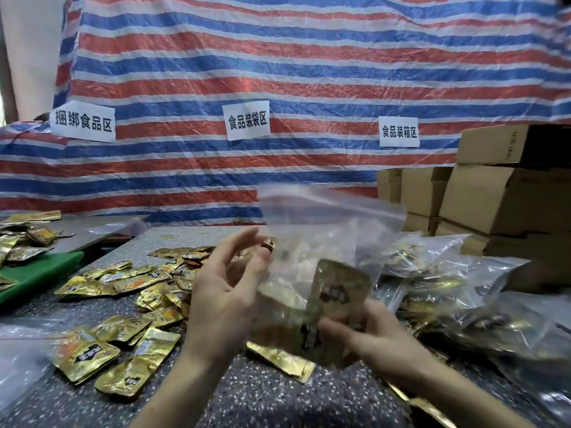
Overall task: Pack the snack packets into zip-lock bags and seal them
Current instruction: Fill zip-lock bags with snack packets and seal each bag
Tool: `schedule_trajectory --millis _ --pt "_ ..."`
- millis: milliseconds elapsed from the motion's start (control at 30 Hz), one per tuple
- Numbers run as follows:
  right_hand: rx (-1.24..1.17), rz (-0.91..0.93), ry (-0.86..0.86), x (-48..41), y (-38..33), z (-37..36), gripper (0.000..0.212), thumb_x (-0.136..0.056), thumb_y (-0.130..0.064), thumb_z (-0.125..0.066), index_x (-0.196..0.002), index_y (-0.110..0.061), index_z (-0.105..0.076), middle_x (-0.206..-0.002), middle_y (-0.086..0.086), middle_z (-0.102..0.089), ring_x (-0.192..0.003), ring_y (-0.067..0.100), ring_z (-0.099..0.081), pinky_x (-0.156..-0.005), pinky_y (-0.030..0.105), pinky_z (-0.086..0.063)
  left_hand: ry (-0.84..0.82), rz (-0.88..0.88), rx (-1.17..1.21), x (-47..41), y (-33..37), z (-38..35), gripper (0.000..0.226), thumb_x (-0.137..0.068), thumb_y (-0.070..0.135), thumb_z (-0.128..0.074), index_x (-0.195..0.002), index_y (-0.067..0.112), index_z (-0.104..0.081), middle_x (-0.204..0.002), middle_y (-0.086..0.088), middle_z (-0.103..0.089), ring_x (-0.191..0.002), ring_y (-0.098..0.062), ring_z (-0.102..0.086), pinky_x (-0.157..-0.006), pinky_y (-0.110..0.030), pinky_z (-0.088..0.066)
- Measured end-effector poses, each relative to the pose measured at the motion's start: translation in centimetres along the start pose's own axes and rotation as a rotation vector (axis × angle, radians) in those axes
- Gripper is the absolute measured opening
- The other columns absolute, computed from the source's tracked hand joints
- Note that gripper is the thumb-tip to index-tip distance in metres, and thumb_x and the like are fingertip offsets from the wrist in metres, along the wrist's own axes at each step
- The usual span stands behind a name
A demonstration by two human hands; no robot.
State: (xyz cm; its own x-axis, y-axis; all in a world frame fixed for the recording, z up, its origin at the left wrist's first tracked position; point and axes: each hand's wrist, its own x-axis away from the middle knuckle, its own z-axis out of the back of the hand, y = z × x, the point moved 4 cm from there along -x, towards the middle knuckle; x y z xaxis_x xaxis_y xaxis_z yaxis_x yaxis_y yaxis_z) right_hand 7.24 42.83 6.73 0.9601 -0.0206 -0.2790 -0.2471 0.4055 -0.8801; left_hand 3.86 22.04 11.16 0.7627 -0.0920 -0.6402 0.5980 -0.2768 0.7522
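The clear plastic zip-lock bag (312,230) is held up over the speckled grey table (262,396). Its mouth looks unsealed, and a few gold foil snack packets (340,288) are inside. The right hand (380,338) grips the bottom, fingers curled round bag and packets. The left hand (225,288) lies against its side, fingers loosely spread (blurred, so I'm no surer). At three o'clock lie filled clear bags (448,273), done by my judgement. At nine, many loose gold packets (123,329) wait, with nothing blocking the reach. Brown cardboard boxes (500,199) are stacked at two.

On table (262,396), packets (89,353) left, filled bags (432,273) right, boxes (500,205) behind bags.
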Motion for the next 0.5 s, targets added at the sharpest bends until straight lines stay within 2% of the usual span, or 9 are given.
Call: schedule_trajectory --millis 33,100,167,267,333,400,467,500 --pt "-0.037 -0.024 0.034 -0.1 -0.2 1.2 0.009 -0.085 -0.029 -0.073 -0.094 -0.027 -0.073 -0.097 0.0 -0.078 -0.087 0.022 -0.075 -0.07 0.044 -0.063 -0.012 0.008 -0.012 -0.1 -0.1 0.1 0.033 -0.084 0.028 -0.062 -0.117 0.027 -0.065 -0.109 0.015 -0.072 -0.1 -0.003 -0.069 -0.07 -0.012 -0.055" --pt "-0.082 -0.054 0.153 -2.2 -2.2 4.1 0.015 -0.087 -0.022 -0.071 -0.101 -0.017 -0.069 -0.093 0.001 -0.078 -0.082 0.022 -0.076 -0.062 0.038 -0.062 -0.038 0.004 -0.05 0.1 -0.5 0.2 0.037 -0.082 0.034 -0.062 -0.119 0.033 -0.063 -0.114 0.018 -0.07 -0.105 -0.003 -0.067 -0.074 -0.012 -0.055" --pt "-0.098 -0.072 0.281 -4.8 -2.7 7.3 0.025 -0.085 -0.021 -0.076 -0.104 -0.009 -0.067 -0.089 0.008 -0.078 -0.077 0.027 -0.076 -0.061 0.039 -0.062 -0.064 -0.002 -0.112 0.5 -1.0 0.3 0.036 -0.08 0.041 -0.062 -0.115 0.04 -0.066 -0.112 0.016 -0.071 -0.104 -0.004 -0.067 -0.076 -0.016 -0.056" --pt "-0.053 -0.108 0.499 -8.6 -3.4 11.9 0.038 -0.081 -0.026 -0.082 -0.106 -0.002 -0.067 -0.095 0.014 -0.077 -0.084 0.027 -0.076 -0.08 0.046 -0.062 -0.094 0.016 -0.131 1.3 -1.9 0.2 0.03 -0.078 0.041 -0.062 -0.106 0.044 -0.07 -0.109 0.016 -0.072 -0.102 -0.004 -0.068 -0.078 -0.021 -0.055" --pt "0.012 -0.179 0.604 -10.6 -2.0 14.3 0.048 -0.08 -0.032 -0.083 -0.109 0.001 -0.064 -0.097 0.016 -0.075 -0.087 0.03 -0.075 -0.085 0.048 -0.06 -0.11 0.031 -0.129 1.7 -2.4 0.0 0.028 -0.078 0.038 -0.062 -0.103 0.045 -0.071 -0.108 0.018 -0.072 -0.102 -0.002 -0.068 -0.083 -0.025 -0.053" --pt "0.337 -0.284 0.655 -11.3 -0.1 15.8 0.05 -0.08 -0.038 -0.08 -0.109 0.0 -0.066 -0.095 0.014 -0.074 -0.087 0.03 -0.074 -0.081 0.043 -0.06 -0.125 0.037 -0.14 1.9 -2.7 -0.1 0.027 -0.078 0.036 -0.062 -0.101 0.046 -0.071 -0.109 0.02 -0.072 -0.102 -0.001 -0.067 -0.084 -0.025 -0.052" --pt "0.73 -0.382 0.6 -11.3 1.5 16.5 0.056 -0.083 -0.051 -0.072 -0.114 -0.005 -0.066 -0.107 0.015 -0.071 -0.097 0.033 -0.069 -0.082 0.041 -0.058 -0.126 0.046 -0.151 1.9 -3.0 0.1 0.027 -0.078 0.035 -0.062 -0.1 0.047 -0.071 -0.108 0.021 -0.072 -0.102 -0.001 -0.068 -0.083 -0.023 -0.052" --pt "0.846 -0.425 0.575 -11.0 2.1 16.6 0.061 -0.084 -0.059 -0.067 -0.116 -0.007 -0.065 -0.113 0.015 -0.07 -0.101 0.034 -0.067 -0.081 0.04 -0.056 -0.123 0.052 -0.158 1.8 -3.1 0.3 0.027 -0.077 0.035 -0.062 -0.099 0.046 -0.071 -0.108 0.02 -0.073 -0.101 -0.002 -0.068 -0.082 -0.024 -0.053"
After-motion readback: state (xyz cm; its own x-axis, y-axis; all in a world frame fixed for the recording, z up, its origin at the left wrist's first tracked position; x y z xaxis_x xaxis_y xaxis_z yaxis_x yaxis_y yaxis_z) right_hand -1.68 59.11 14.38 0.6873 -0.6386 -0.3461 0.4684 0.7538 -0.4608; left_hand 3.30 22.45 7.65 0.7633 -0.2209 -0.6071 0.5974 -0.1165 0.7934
